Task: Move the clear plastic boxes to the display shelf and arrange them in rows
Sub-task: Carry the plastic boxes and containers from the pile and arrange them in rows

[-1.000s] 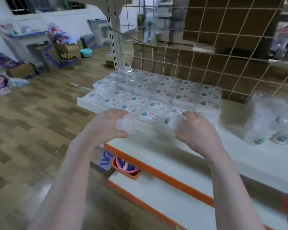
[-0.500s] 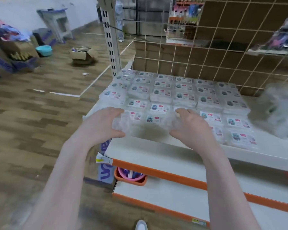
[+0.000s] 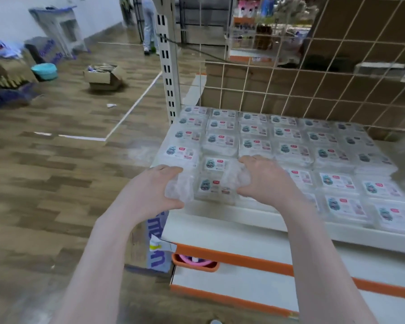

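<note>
Clear plastic box [image 3: 212,186] between hands: left hand [image 3: 154,192], right hand [image 3: 264,181] grip its ends.

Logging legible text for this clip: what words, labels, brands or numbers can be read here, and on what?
Labels on the clear plastic boxes: red tag and cartoon figure, print too blurred to read.
Purple letters on the cardboard box beside the shelf: partly hidden, unreadable.
Purple print on the far cartons: too blurred.
No other text shows.

The white display shelf [image 3: 250,208] bears clear plastic boxes [image 3: 290,146] in close rows.
</note>
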A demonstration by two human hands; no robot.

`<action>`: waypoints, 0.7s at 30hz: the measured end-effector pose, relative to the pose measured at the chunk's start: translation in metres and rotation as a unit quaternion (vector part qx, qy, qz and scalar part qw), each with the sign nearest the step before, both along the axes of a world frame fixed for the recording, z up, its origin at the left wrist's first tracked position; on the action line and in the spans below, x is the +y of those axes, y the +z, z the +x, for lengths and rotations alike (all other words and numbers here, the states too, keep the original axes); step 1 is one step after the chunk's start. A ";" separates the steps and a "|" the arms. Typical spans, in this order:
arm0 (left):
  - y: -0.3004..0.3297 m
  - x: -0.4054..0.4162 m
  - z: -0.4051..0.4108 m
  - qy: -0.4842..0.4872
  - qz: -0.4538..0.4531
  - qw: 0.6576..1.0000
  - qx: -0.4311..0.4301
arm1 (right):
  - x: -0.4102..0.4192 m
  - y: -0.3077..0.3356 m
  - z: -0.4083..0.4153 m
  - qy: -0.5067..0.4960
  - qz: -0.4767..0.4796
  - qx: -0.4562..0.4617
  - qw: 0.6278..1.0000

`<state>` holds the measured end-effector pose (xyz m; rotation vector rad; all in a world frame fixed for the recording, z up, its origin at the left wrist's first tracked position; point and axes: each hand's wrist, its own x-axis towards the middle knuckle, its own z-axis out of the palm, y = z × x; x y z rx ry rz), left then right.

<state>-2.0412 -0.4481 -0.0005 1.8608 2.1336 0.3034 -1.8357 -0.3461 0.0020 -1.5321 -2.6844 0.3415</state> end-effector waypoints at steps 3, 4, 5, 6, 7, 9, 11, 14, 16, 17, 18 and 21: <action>-0.001 0.002 -0.017 -0.023 -0.012 1.000 0.000 | -0.001 -0.006 -0.010 -0.005 -0.007 -0.026 1.000; -0.001 0.002 -0.021 -0.030 -0.010 1.000 0.000 | -0.002 -0.005 -0.012 -0.008 -0.008 -0.038 0.999; -0.002 0.003 -0.025 -0.035 -0.009 0.999 -0.005 | -0.003 -0.004 -0.015 -0.010 -0.009 -0.048 0.999; -0.002 0.005 -0.029 -0.039 -0.010 0.999 -0.012 | -0.003 -0.002 -0.017 -0.009 -0.011 -0.056 0.998; -0.002 0.005 -0.031 -0.041 -0.014 0.999 -0.020 | -0.004 0.000 -0.020 -0.006 -0.012 -0.060 0.998; -0.001 0.006 -0.036 -0.051 -0.015 0.998 -0.029 | -0.007 0.003 -0.026 -0.001 -0.002 -0.068 0.998; 0.000 0.007 -0.040 -0.063 -0.014 0.998 -0.029 | -0.008 0.004 -0.031 -0.003 0.006 -0.081 0.997; 0.001 0.005 -0.043 -0.074 -0.015 0.997 -0.036 | -0.008 0.007 -0.036 -0.011 0.002 -0.090 0.996; 0.002 0.004 -0.046 -0.081 -0.013 0.996 -0.036 | -0.008 0.012 -0.039 -0.014 0.003 -0.069 0.998; 0.002 0.004 -0.047 -0.083 -0.013 0.996 -0.036 | -0.007 0.015 -0.041 -0.015 0.001 -0.037 0.999; 0.002 0.003 -0.049 -0.084 -0.012 0.996 -0.035 | -0.007 0.019 -0.043 -0.019 -0.003 0.004 1.000; 0.003 0.002 -0.053 -0.084 -0.004 0.996 -0.024 | -0.006 0.027 -0.050 -0.040 -0.030 0.126 0.991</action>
